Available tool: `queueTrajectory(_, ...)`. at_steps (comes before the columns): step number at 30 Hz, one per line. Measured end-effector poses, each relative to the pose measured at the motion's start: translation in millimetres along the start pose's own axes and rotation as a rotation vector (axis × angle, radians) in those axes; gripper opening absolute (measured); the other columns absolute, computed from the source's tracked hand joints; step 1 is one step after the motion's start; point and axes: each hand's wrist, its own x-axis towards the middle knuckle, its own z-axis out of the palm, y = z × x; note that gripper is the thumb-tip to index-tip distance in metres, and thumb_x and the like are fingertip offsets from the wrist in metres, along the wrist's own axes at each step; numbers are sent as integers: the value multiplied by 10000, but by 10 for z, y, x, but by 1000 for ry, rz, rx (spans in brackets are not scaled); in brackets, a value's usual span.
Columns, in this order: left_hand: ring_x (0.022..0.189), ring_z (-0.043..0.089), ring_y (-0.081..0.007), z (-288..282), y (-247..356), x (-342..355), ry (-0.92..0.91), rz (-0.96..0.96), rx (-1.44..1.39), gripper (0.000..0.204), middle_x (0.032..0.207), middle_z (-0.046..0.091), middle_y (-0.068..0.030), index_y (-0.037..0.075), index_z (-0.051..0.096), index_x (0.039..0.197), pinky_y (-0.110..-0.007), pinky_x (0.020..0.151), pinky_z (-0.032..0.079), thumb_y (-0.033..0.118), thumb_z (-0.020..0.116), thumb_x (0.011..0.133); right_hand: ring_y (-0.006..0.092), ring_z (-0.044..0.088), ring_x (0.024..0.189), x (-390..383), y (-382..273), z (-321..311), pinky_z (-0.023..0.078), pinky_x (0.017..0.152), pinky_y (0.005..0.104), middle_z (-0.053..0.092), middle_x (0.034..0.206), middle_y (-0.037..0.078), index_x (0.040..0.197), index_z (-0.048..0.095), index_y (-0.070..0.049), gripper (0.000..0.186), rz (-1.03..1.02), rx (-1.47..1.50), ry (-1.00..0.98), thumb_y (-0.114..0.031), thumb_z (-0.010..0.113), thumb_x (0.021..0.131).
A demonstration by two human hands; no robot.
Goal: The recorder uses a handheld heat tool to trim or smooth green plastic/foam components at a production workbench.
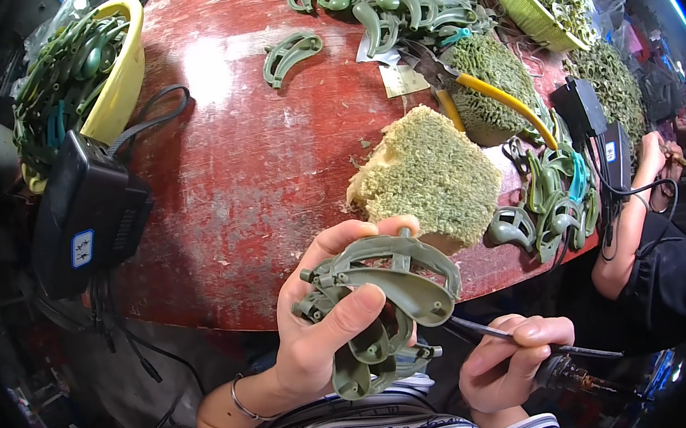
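My left hand (pixel 315 340) is closed around several curved, hollow green plastic parts (pixel 425 295), holding them in front of my body beyond the table's near edge. To the right, my right hand (pixel 502 364) pinches a thin dark rod-like tool (pixel 480 329). The tool's far end reaches to the lower right side of the plastic parts; whether it touches them I cannot tell. A rough, yellow-green sponge-like block (pixel 438 173) sits on the table just past the held parts.
A red worn table (pixel 218 201) carries a yellow basket (pixel 123 87) of green parts, a black box (pixel 91 217), pliers with yellow handles (pixel 505 99), piled parts (pixel 413 1), more parts (pixel 552 202) and a green basket (pixel 534 10). Another person's arm (pixel 629 224) is at right.
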Motion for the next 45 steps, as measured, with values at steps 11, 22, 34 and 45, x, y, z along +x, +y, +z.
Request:
queueTrajectory(11, 1022, 532, -250, -46, -4, -10, -6, -41, -20, 477, 1273, 380, -206, -8, 305, 1219, -327, 724, 524, 102, 556, 828, 102, 379, 335, 30, 28, 22, 301, 357, 197, 435, 407, 46, 884, 395, -61, 324, -14, -49, -18, -384, 401, 902)
queueTrajectory(22, 1010, 539, -244, -80, 5, -30, -40, -80, -100, 463, 1271, 381, -215, -11, 313, 1223, -314, 706, 531, 114, 542, 841, 115, 435, 339, 34, 93, -72, 359, 352, 208, 556, 498, 108, 1016, 349, -59, 296, -26, -109, -19, -340, 362, 924)
queueTrajectory(34, 1004, 550, -296, -9, 60, -70, -22, -178, -4, 486, 1116, 492, -288, -40, 413, 1180, -360, 819, 484, 238, 565, 812, 35, 220, 344, 141, 86, -21, 137, 346, 151, 373, 465, 14, 927, 413, 0, 200, -92, -206, 212, -194, 422, 883)
queueTrajectory(45, 966, 565, -273, -3, 137, -39, -54, -385, 38, 491, 1055, 541, -269, -64, 402, 1195, -336, 811, 471, 272, 484, 846, 132, 448, 578, 312, 94, -392, 384, 535, 237, 511, 728, 88, 831, 523, 15, 355, -36, -543, -137, -223, 735, 674)
